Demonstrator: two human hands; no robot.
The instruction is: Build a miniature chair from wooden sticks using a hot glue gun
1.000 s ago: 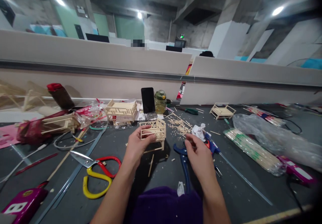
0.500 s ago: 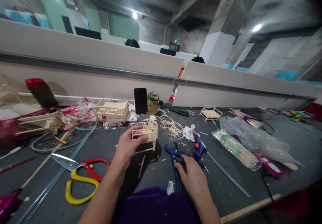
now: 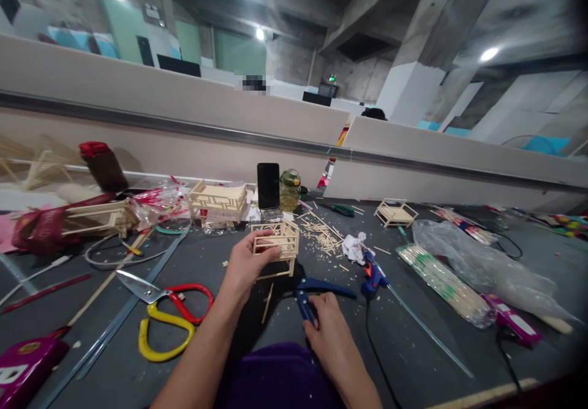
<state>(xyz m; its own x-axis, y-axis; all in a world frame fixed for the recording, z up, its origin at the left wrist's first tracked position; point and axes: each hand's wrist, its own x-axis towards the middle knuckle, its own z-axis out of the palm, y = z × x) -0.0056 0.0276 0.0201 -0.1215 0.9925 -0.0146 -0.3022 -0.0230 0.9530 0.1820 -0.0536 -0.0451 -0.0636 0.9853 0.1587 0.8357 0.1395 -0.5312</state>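
Dark tabletop [image 3: 413,348]. On your right, crumpled clear bag [image 3: 487,263], contents unclear; beside it, clear packet [image 3: 445,283] full of thin wooden sticks. Your right hand [image 3: 331,328] grips one handle of the blue cutters [image 3: 324,285], mid-table. Your left hand [image 3: 242,266] pinches the stick frame [image 3: 288,247], just beyond the cutters, leftward. Behind it, lidded green bottle [image 3: 290,191], fill unclear. Smallest: loose offcuts [image 3: 324,234], right of the frame.

Left hand [image 3: 245,264] grips; right hand [image 3: 329,328] (nearer) curls its fingers [image 3: 320,303].

dim, glaring ceiling lamps [image 3: 489,54], dark right corners
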